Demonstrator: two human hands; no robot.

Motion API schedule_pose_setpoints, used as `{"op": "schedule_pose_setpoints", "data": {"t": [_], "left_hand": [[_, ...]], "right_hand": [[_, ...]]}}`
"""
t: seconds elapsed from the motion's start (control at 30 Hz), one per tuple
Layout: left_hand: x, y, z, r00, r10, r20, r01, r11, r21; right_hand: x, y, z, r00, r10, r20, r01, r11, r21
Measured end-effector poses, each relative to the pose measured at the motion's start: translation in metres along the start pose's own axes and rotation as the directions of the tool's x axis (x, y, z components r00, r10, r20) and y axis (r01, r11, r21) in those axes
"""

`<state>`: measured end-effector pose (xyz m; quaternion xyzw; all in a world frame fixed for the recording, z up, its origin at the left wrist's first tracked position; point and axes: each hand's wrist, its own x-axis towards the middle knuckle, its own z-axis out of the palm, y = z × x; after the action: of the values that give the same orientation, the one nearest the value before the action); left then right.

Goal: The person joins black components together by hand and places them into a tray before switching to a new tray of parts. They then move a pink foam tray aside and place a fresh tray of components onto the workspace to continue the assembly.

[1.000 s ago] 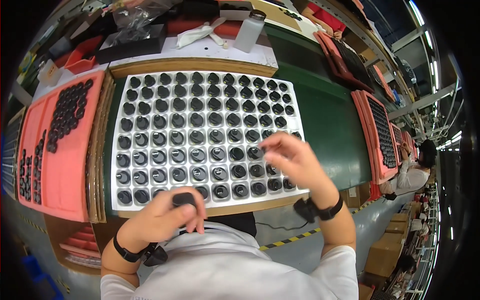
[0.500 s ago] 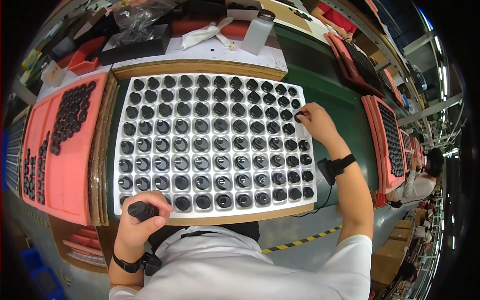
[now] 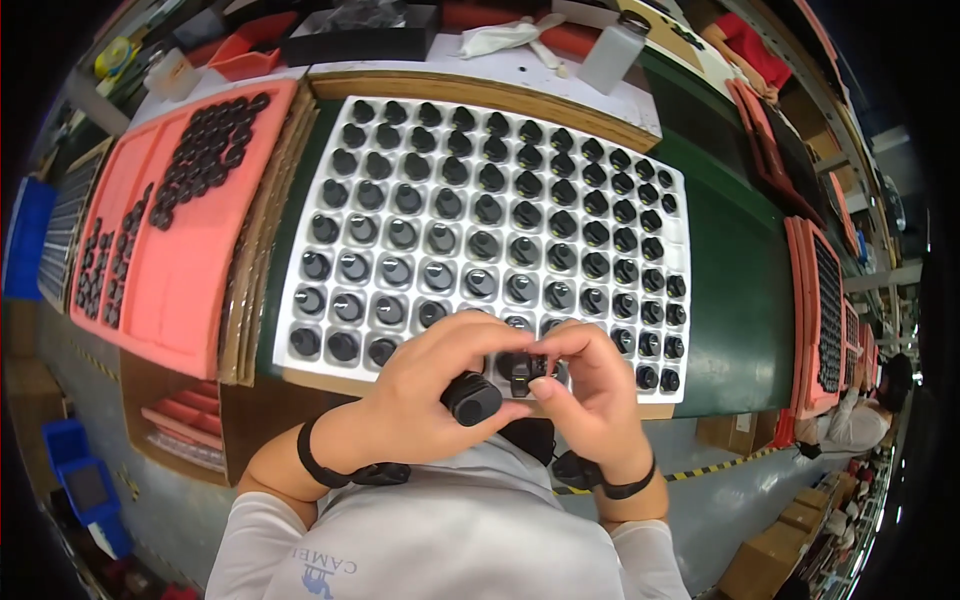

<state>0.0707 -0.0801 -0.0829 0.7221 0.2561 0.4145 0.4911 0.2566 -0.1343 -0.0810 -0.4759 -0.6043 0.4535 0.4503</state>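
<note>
A white tray (image 3: 310, 215) holds rows of black cylindrical parts (image 3: 403, 234), most standing in square cells. Over the tray's near edge my hands meet. My left hand (image 3: 425, 375) is closed around a thick black ribbed cylinder (image 3: 472, 399), its round end facing me. Against its fingertips, my right hand (image 3: 598, 400) pinches a smaller black part (image 3: 522, 374) between thumb and fingers. The hands partly hide this part, so whether it touches the cylinder cannot be told. Bare cells (image 3: 676, 240) show in the tray's right-hand column.
On the left, a pink foam tray (image 3: 190, 245) with black round pieces rests on stacked cardboard. Behind stand a wooden ledge (image 3: 470, 95), a translucent bottle (image 3: 613, 55) and white gloves (image 3: 500, 38). Green bench surface (image 3: 740, 300) lies to the right, with more pink trays (image 3: 815, 310) beyond.
My right hand has left the tray's right column and come to the near edge with a small black part. My left hand has moved right to meet it, still holding the cylinder.
</note>
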Motion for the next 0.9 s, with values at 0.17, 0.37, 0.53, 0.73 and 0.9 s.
{"op": "schedule_pose_setpoints", "data": {"t": [0.17, 0.37, 0.53, 0.73, 0.9], "left_hand": [[-0.024, -0.008, -0.013, 0.996, 0.081, -0.027, -0.082, 0.995, -0.051], [-0.039, -0.009, -0.016, 0.972, -0.23, 0.044, 0.226, 0.873, -0.432], [-0.038, -0.01, -0.011, 0.98, -0.201, 0.008, 0.185, 0.884, -0.43], [-0.036, -0.006, -0.007, 0.996, -0.063, -0.069, 0.043, 0.964, -0.263], [-0.032, 0.004, -0.005, 0.994, 0.056, -0.097, -0.057, 0.998, -0.006]], "right_hand": [[-0.004, -0.004, 0.029, 0.997, 0.063, -0.049, -0.042, 0.937, 0.346], [-0.009, 0.008, 0.031, 0.968, 0.202, 0.15, -0.237, 0.527, 0.816], [-0.011, 0.01, 0.033, 0.993, 0.112, -0.035, -0.049, 0.665, 0.746], [-0.009, -0.001, 0.026, 0.946, -0.302, -0.115, 0.296, 0.953, -0.07], [0.001, -0.001, 0.031, 0.896, -0.433, -0.1, 0.39, 0.873, -0.292]]}}
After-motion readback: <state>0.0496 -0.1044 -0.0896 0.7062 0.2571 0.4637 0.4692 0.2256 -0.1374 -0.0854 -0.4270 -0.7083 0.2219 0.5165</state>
